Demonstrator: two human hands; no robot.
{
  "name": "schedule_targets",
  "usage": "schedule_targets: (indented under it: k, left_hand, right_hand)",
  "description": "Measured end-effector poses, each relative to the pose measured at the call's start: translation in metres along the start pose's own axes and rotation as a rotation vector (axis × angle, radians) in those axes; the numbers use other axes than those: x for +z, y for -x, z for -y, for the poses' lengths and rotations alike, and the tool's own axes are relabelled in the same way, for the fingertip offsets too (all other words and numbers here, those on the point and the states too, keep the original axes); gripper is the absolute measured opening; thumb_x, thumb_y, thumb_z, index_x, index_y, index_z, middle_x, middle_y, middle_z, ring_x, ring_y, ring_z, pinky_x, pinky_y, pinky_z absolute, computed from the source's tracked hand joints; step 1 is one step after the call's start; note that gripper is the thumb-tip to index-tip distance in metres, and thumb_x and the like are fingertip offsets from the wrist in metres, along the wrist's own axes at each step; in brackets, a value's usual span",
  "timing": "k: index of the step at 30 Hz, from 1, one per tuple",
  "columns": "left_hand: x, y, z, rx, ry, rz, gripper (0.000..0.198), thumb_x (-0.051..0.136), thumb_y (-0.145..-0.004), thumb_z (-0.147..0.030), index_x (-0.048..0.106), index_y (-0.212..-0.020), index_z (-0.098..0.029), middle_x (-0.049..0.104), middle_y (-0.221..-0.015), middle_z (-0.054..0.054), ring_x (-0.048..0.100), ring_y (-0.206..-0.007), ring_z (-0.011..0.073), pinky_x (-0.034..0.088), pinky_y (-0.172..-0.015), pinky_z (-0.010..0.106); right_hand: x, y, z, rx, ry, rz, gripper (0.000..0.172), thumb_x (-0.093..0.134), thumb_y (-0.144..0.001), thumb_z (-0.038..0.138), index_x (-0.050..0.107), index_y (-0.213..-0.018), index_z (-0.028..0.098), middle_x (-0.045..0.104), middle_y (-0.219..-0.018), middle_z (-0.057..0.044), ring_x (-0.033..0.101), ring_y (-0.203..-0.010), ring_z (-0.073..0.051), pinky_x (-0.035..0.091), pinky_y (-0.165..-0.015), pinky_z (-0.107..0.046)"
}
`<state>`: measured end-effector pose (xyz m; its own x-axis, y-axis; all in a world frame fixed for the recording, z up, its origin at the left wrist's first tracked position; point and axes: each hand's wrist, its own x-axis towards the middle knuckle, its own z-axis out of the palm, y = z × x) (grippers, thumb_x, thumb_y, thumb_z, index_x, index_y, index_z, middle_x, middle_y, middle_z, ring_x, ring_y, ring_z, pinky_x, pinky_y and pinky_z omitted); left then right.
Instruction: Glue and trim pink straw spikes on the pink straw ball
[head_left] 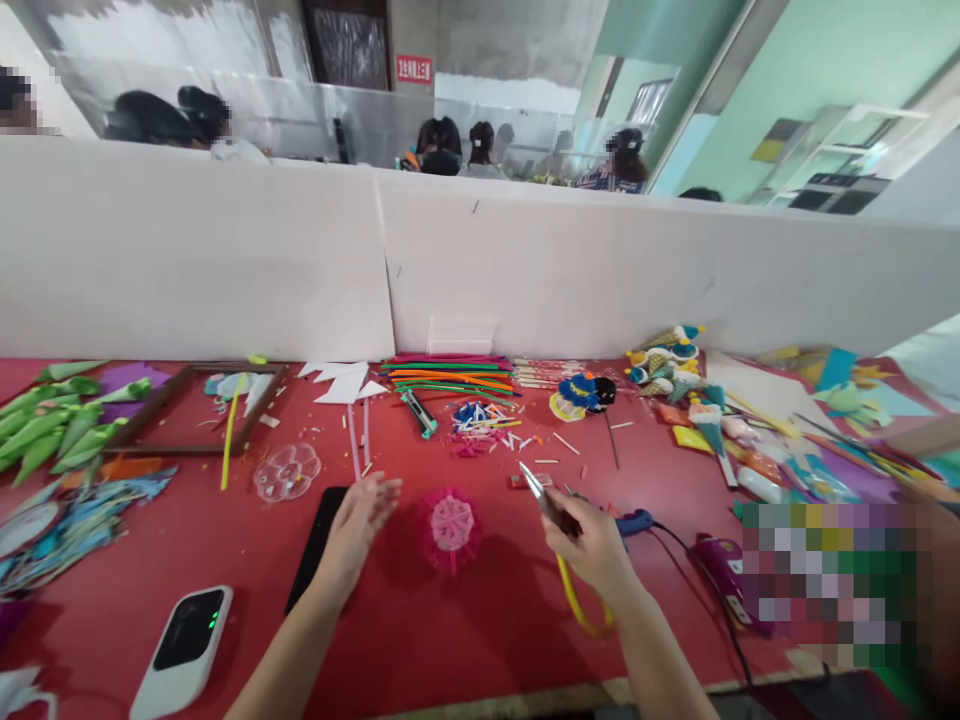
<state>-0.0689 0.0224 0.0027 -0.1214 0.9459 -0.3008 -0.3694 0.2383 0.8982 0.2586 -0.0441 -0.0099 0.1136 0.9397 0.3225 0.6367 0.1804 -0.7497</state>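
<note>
"Pink and spiky, the round piece (452,523) lies on the red tabletop (480,650) between left hand (362,520) and right hand (592,548). Finished?"

"Can't tell; it looks well formed, though cut bits (480,415) lie loose beyond. Left fingers spread loosely, empty; right ones curl around a pliers-like tool (534,482)."

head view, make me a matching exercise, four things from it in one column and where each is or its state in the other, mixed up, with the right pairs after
Things
1. pink spiky piece
2. pliers
3. white device
4. black slab

Places or states
A. showing green lights
B. partly covered by the left hand
C. between the two hands
D. held in the right hand

Right pairs: 1-C, 2-D, 3-A, 4-B
</note>
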Motion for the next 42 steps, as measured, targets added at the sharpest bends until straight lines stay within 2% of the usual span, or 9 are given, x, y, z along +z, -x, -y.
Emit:
schedule_targets:
  k: [5,10,14,22,25,28,32,37,42]
  left_hand:
    - [-0.001,0.014,-0.005,0.072,0.077,0.008,0.052,0.09,-0.069,-0.057,0.075,-0.103,-0.021,0.08,-0.11,0.01,0.071,-0.12,0.0307,0.048,-0.118,0.05]
    - [0.025,0.053,0.015,0.117,-0.028,0.581,0.084,0.088,-0.074,-0.064,0.061,-0.146,-0.029,0.057,-0.156,0.019,0.047,-0.151,0.0424,0.038,-0.123,0.061]
    - [0.041,0.072,0.002,0.111,-0.118,0.76,0.118,0.091,-0.072,-0.062,0.027,-0.167,-0.037,0.031,-0.174,0.017,0.027,-0.161,0.044,0.033,-0.125,0.061]
    - [0.042,0.057,-0.035,0.205,-0.108,0.492,0.088,0.084,-0.075,-0.06,0.055,-0.152,-0.029,0.065,-0.145,0.015,0.062,-0.134,0.04,0.05,-0.114,0.053]
    - [0.032,0.032,-0.046,0.264,-0.298,0.262,0.07,0.073,-0.08,-0.062,0.064,-0.138,-0.024,0.073,-0.127,0.014,0.07,-0.118,0.0348,0.056,-0.103,0.048]
    - [0.018,-0.003,-0.06,0.478,-0.89,-0.035,0.068,0.064,-0.081,-0.058,0.058,-0.138,-0.022,0.07,-0.134,0.015,0.068,-0.12,0.0334,0.058,-0.095,0.045]
    - [0.008,-0.047,-0.064,0.452,-1.124,-0.242,0.067,0.069,-0.072,-0.038,0.061,-0.135,-0.016,0.063,-0.144,0.023,0.05,-0.142,0.0454,0.032,-0.12,0.063]
    - [0.013,-0.079,-0.049,0.33,-1.257,-0.325,0.068,0.075,-0.065,-0.031,0.067,-0.129,-0.011,0.057,-0.147,0.032,0.042,-0.141,0.0596,0.027,-0.115,0.073]
    - [0.019,-0.079,-0.044,0.342,-1.233,-0.283,0.06,0.075,-0.072,-0.031,0.067,-0.129,-0.012,0.055,-0.151,0.03,0.03,-0.15,0.0567,0.019,-0.119,0.073]
  right_hand:
    - [-0.001,-0.021,0.035,0.098,-0.325,0.06,0.029,0.076,-0.086,0.044,0.077,-0.103,0.021,0.078,-0.083,-0.006,0.072,-0.073,-0.021,0.059,-0.066,-0.03]
    - [0.037,-0.05,0.094,0.084,-0.768,0.108,0.032,0.079,-0.086,0.052,0.069,-0.094,0.023,0.069,-0.075,0.0,0.063,-0.064,-0.014,0.054,-0.059,-0.026]
    - [0.061,-0.065,0.136,0.054,-1.008,0.149,0.036,0.076,-0.087,0.059,0.064,-0.093,0.025,0.068,-0.071,0.002,0.061,-0.059,-0.012,0.053,-0.052,-0.025]
    - [0.072,-0.098,0.16,0.014,-1.001,0.24,0.03,0.08,-0.083,0.048,0.065,-0.1,0.027,0.073,-0.086,0.001,0.068,-0.073,-0.016,0.06,-0.066,-0.03]
    - [0.068,-0.104,0.137,-0.087,-0.737,0.181,0.037,0.082,-0.08,0.041,0.07,-0.112,0.027,0.077,-0.111,-0.005,0.072,-0.098,-0.02,0.06,-0.09,-0.038]
    - [0.06,-0.091,0.095,-0.048,-0.451,0.163,0.027,0.078,-0.082,0.043,0.076,-0.103,0.026,0.08,-0.108,-0.006,0.073,-0.1,-0.023,0.059,-0.091,-0.039]
    - [0.053,-0.051,0.046,0.078,-0.379,0.103,0.024,0.067,-0.089,0.045,0.076,-0.091,0.023,0.08,-0.096,-0.009,0.075,-0.088,-0.024,0.06,-0.082,-0.038]
    - [0.055,-0.005,0.023,0.203,-0.33,0.025,0.029,0.06,-0.094,0.046,0.074,-0.093,0.021,0.08,-0.096,-0.011,0.076,-0.088,-0.025,0.061,-0.081,-0.037]
    - [0.054,0.011,0.015,0.296,-0.325,0.036,0.025,0.064,-0.089,0.043,0.076,-0.095,0.022,0.081,-0.1,-0.011,0.075,-0.094,-0.026,0.059,-0.088,-0.04]
